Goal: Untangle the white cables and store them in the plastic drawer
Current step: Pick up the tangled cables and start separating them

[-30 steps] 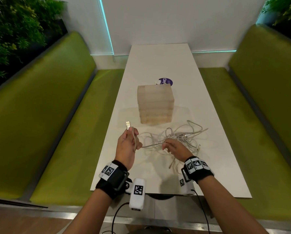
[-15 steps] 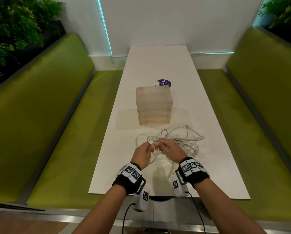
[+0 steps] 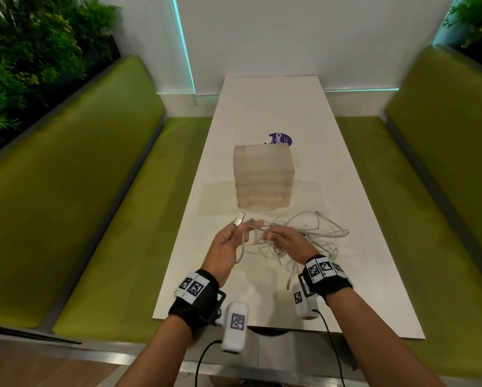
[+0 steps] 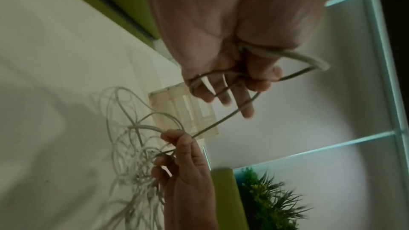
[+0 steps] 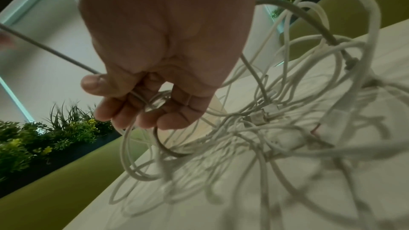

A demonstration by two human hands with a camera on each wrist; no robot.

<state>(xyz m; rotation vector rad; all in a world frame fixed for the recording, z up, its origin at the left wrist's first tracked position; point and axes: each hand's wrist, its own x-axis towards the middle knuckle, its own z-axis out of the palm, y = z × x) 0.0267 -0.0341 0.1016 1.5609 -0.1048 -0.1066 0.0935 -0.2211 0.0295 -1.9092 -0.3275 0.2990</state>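
Note:
A tangle of white cables (image 3: 309,236) lies on the white table (image 3: 273,107) in front of a translucent plastic drawer unit (image 3: 263,178). My left hand (image 3: 228,243) grips one cable near its USB plug (image 3: 239,219), which sticks up past my fingers; the cable loops through my fingers (image 4: 223,93). My right hand (image 3: 284,241) pinches the same strand (image 5: 66,59) between thumb and fingers just above the tangle (image 5: 265,128). The strand runs nearly taut between both hands (image 4: 221,120). The drawer unit (image 4: 183,109) stands beyond my hands with its drawers closed.
Green padded benches (image 3: 100,208) run along both sides of the table. A purple round sticker (image 3: 280,139) lies behind the drawer unit. Plants (image 3: 24,57) fill the left and right upper corners. A white wall closes the far end.
My left hand has pulled away to the left from my right hand, carrying the plug end up and stretching the strand out of the tangle. My right hand stayed over the pile.

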